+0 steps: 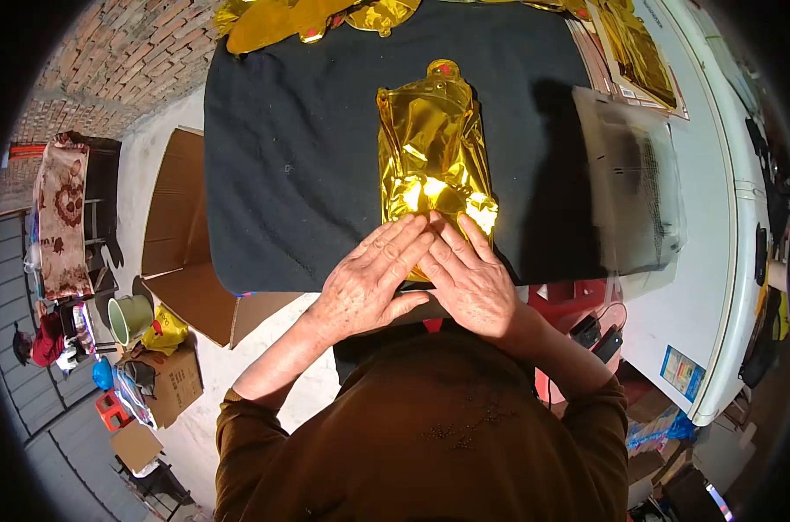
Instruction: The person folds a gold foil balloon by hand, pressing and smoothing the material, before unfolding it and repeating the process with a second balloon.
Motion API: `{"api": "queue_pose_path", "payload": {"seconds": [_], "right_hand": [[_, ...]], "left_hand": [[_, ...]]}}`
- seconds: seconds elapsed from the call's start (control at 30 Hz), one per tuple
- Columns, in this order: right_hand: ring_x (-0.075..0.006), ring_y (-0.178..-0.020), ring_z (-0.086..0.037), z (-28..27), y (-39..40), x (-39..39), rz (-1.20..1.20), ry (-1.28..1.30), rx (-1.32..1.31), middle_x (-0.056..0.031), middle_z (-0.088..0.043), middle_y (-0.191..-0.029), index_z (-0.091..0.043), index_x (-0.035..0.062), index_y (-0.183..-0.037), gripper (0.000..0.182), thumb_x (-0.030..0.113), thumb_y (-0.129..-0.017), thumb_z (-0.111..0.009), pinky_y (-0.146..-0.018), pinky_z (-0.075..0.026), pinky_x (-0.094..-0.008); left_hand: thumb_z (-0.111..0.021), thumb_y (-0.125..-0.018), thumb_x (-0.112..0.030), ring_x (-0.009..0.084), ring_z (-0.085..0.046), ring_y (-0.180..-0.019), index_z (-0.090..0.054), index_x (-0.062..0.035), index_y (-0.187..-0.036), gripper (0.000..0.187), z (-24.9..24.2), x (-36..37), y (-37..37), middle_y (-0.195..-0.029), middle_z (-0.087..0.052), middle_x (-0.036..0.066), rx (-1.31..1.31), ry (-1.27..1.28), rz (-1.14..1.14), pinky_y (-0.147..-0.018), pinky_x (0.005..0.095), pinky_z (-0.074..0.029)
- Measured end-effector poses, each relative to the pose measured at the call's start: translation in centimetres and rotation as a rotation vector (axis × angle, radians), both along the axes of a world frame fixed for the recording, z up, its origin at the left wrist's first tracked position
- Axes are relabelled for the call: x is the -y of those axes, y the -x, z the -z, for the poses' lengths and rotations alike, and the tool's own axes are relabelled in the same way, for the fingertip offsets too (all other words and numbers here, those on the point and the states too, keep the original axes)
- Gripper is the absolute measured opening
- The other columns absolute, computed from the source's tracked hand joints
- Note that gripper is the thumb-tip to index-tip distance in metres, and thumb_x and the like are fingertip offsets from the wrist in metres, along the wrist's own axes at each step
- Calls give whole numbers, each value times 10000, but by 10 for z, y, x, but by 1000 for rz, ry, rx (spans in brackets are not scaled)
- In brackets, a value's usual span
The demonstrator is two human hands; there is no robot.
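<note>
A shiny gold foil piece point(434, 130) lies flat on the black cloth point(290, 165), its rounded tab pointing to the far side. My left hand point(373, 277) rests palm down on the near end of the foil, fingers stretched out. Beside it my right hand point(469, 277) lies palm down on the same end, fingers extended and slightly apart. The fingertips of both hands meet near the foil's middle line. Part of the foil's near end is hidden under the hands.
More gold foil pieces point(277, 24) lie along the far edge, others point(643, 56) at the far right. Clear plastic sheets point(634, 178) lie right of the cloth. An open cardboard box point(181, 200) stands at the left. A red plastic object point(569, 304) is below the table's right edge.
</note>
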State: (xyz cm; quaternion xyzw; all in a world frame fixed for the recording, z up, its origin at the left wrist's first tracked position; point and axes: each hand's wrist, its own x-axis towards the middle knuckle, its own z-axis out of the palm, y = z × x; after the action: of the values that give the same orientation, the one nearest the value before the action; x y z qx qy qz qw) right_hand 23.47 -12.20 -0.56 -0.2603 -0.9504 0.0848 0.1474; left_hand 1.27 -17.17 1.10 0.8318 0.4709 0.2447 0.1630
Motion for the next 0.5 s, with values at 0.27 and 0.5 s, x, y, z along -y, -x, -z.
{"api": "queue_pose_path", "payload": {"seconds": [0.27,0.5], "right_hand": [[-396,-1538,-375,-43,-25,-3,-12,212,-153,-228,-492,-1566,-551,-44,-1446,733,250,-832,-823,-1278,-262,-567],[-384,-1327,-528,-30,-49,-10,359,-11,-287,-159,-591,-1387,-614,7,-1328,546,56,-821,-811,-1124,-390,-516]], "left_hand": [[-731,-956,-461,369,-520,-1457,-501,-28,-1547,768,-1,1,0,-1573,-529,203,-34,-30,13,-1222,504,-428],[-740,-950,-430,371,-515,-1455,-521,-53,-1530,726,-1,2,-2,-1587,-517,190,-62,-59,4,-1227,503,-420]]}}
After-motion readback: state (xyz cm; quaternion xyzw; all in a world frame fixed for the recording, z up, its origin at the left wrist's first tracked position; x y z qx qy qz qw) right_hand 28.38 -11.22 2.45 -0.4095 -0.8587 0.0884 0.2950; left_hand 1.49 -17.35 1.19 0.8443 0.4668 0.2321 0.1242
